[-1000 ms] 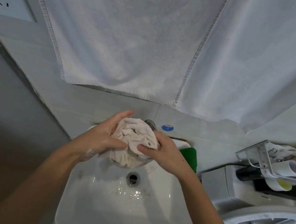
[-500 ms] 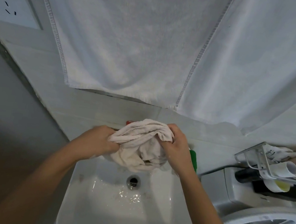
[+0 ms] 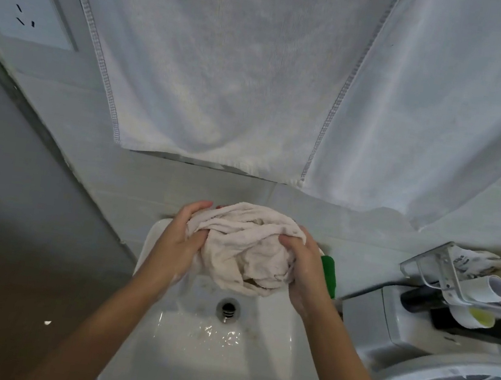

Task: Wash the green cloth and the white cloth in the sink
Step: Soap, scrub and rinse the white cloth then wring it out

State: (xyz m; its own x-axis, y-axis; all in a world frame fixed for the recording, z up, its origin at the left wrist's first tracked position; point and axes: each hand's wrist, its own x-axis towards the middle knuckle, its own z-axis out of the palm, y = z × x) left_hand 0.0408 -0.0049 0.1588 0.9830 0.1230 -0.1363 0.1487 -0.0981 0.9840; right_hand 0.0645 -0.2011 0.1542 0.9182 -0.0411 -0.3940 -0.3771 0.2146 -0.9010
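A crumpled white cloth [image 3: 244,248] is bunched above the far end of the white sink [image 3: 203,371]. My left hand [image 3: 178,241] grips its left side, fingers curled over the top. My right hand [image 3: 304,264] clutches its right side, fingers dug into the folds. The green cloth [image 3: 328,275] lies on the sink's right rim, mostly hidden behind my right hand. The tap is hidden behind the white cloth. Water glistens on the basin floor near the drain [image 3: 228,309].
A large white towel [image 3: 243,67] hangs on the wall above the sink. A wire rack [image 3: 454,280] with tape rolls sits at the right, above a white appliance [image 3: 447,375]. A wall socket [image 3: 22,5] is at the upper left.
Both hands kept kneading the white cloth. The bundle spread wider and my left hand shifted from its side to over its top left. The view tilted up a little.
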